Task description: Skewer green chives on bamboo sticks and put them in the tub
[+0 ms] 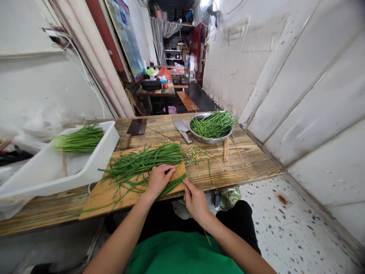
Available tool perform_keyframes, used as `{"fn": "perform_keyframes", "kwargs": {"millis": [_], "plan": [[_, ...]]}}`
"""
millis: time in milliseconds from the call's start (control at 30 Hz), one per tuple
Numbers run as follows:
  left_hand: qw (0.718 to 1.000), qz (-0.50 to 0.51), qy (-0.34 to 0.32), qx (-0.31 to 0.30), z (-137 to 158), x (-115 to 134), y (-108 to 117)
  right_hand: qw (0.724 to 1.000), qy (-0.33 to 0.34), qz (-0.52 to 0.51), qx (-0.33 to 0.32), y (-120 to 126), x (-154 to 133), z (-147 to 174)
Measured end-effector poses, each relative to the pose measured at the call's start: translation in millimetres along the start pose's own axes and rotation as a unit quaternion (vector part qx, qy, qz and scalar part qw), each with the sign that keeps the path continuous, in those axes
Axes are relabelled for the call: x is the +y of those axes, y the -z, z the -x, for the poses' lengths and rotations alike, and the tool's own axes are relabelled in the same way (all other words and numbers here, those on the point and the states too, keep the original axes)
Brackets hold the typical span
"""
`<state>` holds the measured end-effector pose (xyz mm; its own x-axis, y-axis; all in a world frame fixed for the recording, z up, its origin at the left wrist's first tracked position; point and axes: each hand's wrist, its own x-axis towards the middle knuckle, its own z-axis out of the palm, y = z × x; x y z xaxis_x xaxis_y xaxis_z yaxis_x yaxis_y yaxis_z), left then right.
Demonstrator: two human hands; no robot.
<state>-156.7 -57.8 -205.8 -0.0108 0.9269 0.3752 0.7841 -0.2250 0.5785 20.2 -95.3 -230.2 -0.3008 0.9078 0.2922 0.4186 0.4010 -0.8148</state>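
Chives (148,158) in a loose heap on the board (98,197), with a small bunch (172,186) laid at the near right corner, between both hands. In the right hand (196,199), pinched between thumb and fingers: a thin stick (207,237), close to the bunch's end and trailing out below the wrist. Over the bunch, the left hand (159,179), curled, with thumb and forefinger close at the tips; impossible to tell whether pinching stems or merely steadying. Could prick the left hand if driven off line, with so little room between. Could also splay or slide off the nearby board edge if held too loosely, or tangle with strays from the heap.
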Motion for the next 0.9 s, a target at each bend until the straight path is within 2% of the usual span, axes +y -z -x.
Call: {"fn": "perform_keyframes", "kwargs": {"millis": [300,633,700,833,900], "plan": [[1.000,-0.006,0.011,0.002,-1,4,1,1.000,0.002,-0.002,0.002,-1,2,0],[1.000,0.001,-0.010,-0.006,1,-1,-1,1.000,0.007,0.000,0.004,-2,3,1],[1.000,-0.004,-0.019,-0.019,3,4,0,1.000,0.006,-0.003,0.005,-2,3,1],[0.992,-0.018,-0.079,-0.092,6,20,11,1.000,-0.004,-0.006,0.010,-2,3,1],[0.992,-0.031,-0.085,-0.089,5,23,19,1.000,-0.005,-0.006,0.008,-2,2,1]]}}
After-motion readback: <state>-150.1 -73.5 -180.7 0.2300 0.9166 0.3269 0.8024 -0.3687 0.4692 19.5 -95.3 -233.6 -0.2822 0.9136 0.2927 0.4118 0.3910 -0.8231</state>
